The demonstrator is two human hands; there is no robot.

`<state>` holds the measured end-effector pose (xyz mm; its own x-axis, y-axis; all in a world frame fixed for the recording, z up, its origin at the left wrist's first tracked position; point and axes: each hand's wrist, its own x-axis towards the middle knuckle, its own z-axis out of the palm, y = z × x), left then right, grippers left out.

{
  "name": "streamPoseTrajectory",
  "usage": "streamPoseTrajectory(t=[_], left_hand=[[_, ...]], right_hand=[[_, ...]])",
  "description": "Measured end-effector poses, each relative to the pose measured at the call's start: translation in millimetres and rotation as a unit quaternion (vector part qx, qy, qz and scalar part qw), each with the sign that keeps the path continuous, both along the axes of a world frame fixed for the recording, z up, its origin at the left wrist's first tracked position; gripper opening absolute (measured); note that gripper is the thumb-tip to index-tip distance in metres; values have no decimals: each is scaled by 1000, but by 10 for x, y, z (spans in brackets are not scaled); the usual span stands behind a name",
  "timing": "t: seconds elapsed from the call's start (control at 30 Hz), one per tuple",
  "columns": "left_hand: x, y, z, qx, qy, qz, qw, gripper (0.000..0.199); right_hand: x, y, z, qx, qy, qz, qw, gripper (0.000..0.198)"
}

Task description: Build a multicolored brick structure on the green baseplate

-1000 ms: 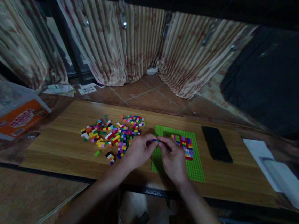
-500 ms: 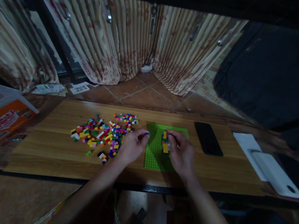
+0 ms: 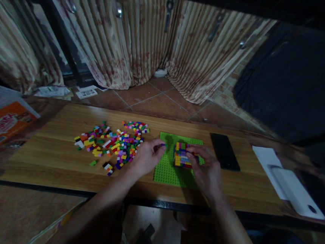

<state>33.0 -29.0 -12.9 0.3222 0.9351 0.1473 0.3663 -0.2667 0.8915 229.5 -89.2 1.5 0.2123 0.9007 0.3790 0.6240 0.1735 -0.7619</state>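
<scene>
A green studded baseplate [image 3: 163, 173] lies on the table in front of me. On it sits a low, multicoloured block of toy bricks [image 3: 178, 158] with yellow, red, blue and purple pieces. My left hand [image 3: 146, 158], at the baseplate's left edge, pinches small toy bricks [image 3: 163, 145] that look purple and green. My right hand [image 3: 208, 169] reaches over the right part of the multicoloured block. Its thumb and index fingertips are close together at the block's top; anything between them is too small to make out. That hand covers part of the block.
Many loose toy bricks [image 3: 115, 145] are spread over the left of the wooden table [image 3: 48, 157]. A black phone [image 3: 224, 151] lies right of the baseplate. Farther right are white paper [image 3: 264, 157] and a white device [image 3: 295, 190]. An orange-labelled plastic box [image 3: 5, 123] stands at the far left.
My right hand has shifted right and drawn back from the block's left part, uncovering more of its colours. My left hand still pinches the small bricks and has barely moved. The view has shifted slightly.
</scene>
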Motion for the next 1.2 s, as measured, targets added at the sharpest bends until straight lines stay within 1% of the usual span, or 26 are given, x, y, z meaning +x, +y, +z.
streamPoseTrajectory(t=[0.07,0.13,0.2,0.27,0.4,0.57,0.8,1.03,1.2], left_hand=[[32,-6,-26,-6,-1,-4,1000,19],[60,-10,-43,-21,-5,-9,1000,18],[85,-10,-59,-47,-23,-17,998,16],[114,-10,-78,-85,-60,-26,994,15],[184,-28,-108,-168,-147,-33,974,16],[260,-71,-67,-226,-208,-40,951,14],[294,-101,-17,-233,-213,-63,947,13],[313,-100,-18,-233,-205,-67,948,8],[323,-103,-14,-222,-207,-65,951,8]], right_hand=[[-71,20,-41,9,-24,8,1000,14],[-122,42,-87,-3,-46,5,999,12],[-150,61,-130,-18,-60,-5,998,12],[-161,76,-160,-32,-67,-19,997,11],[-176,86,-175,-51,-73,-47,995,12],[-202,80,-174,-47,-77,-64,994,14],[-192,75,-170,-35,-66,-72,995,20],[-99,108,-182,-45,5,-77,996,21],[-107,121,-185,-52,1,-86,995,21]])
